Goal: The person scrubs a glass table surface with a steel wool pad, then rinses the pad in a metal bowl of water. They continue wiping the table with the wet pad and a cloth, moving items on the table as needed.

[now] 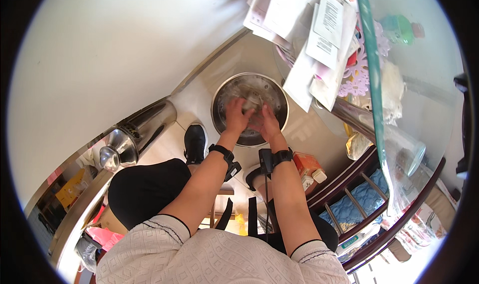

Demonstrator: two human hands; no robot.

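A round metal basin (218,127) of cloudy, bubbly water stands on the tiled floor in front of me. Both my hands are down inside it, at a pale wet cloth (252,97) that looks bunched and partly under water. My left hand (237,115) has its fingers on the cloth's near left side. Opposite it, my right hand (270,120) grips the right side, thumb up. Water and blur hide some fingertips and most of the cloth's outline. Each wrist wears a black strap with a small device.
A glass-topped table (370,59) bearing papers (318,41) overhangs on the right. Beside my right foot are a red-orange carton (307,163) and a dark wooden seat (348,224). At the left, a polished metal post (155,119) stands by the white wall (104,59).
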